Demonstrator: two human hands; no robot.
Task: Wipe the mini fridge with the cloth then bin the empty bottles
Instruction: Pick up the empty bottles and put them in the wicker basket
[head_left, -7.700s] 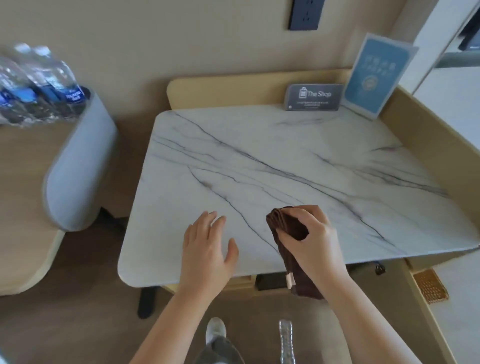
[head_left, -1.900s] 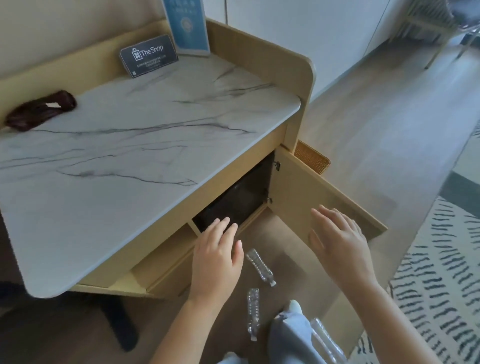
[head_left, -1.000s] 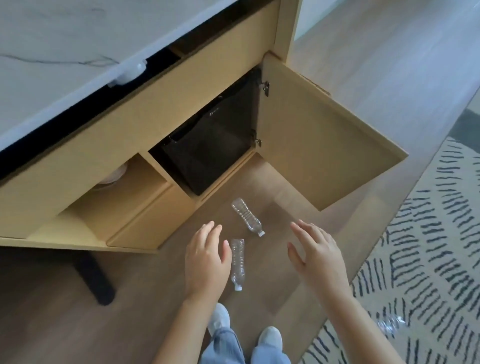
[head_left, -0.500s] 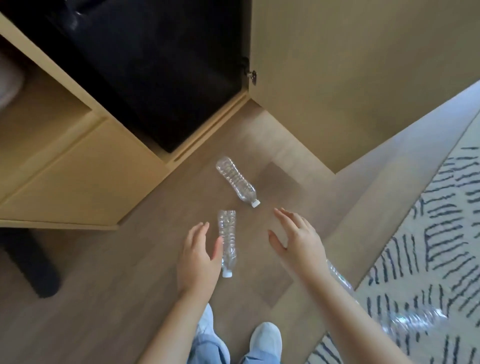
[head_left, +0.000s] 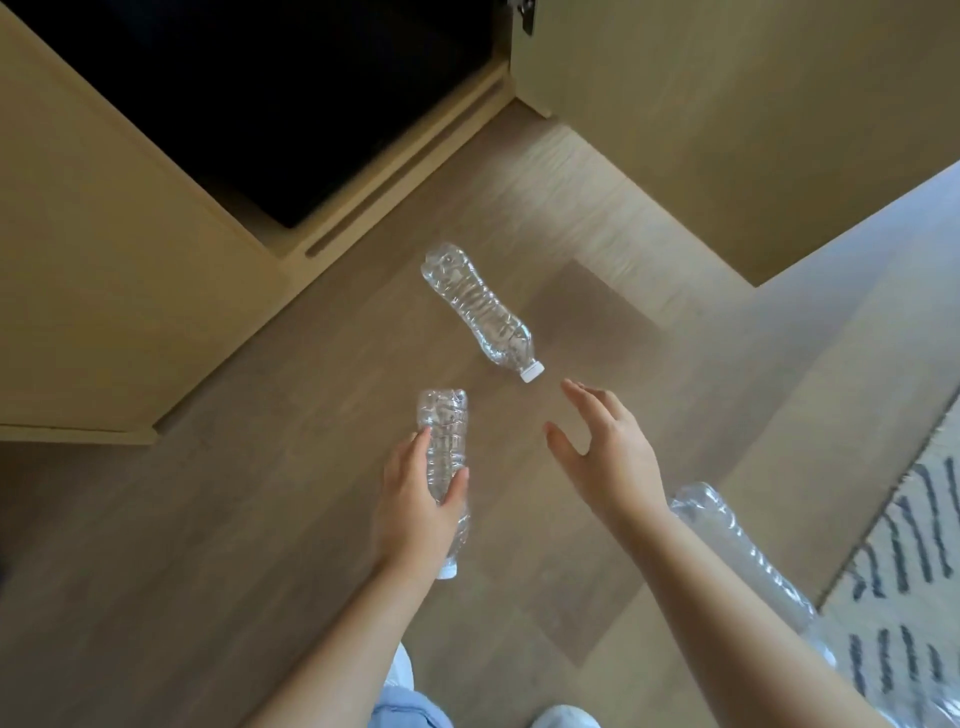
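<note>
Binning phase, just begun: left hand (head_left: 421, 512) grips near bottle (head_left: 442, 467) on floor. Right hand (head_left: 605, 457) open wide, near far bottle (head_left: 480, 310)'s cap. No bin or cloth in view; fridge (head_left: 270, 93) wipe can't be judged.

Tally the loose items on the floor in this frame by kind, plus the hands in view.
Clear plastic bottles: 3 (one in the left hand's grasp, one lying free with a white cap, one partly behind the right forearm)
Hands: 2 (left hand, right hand)
Total: 5
</note>
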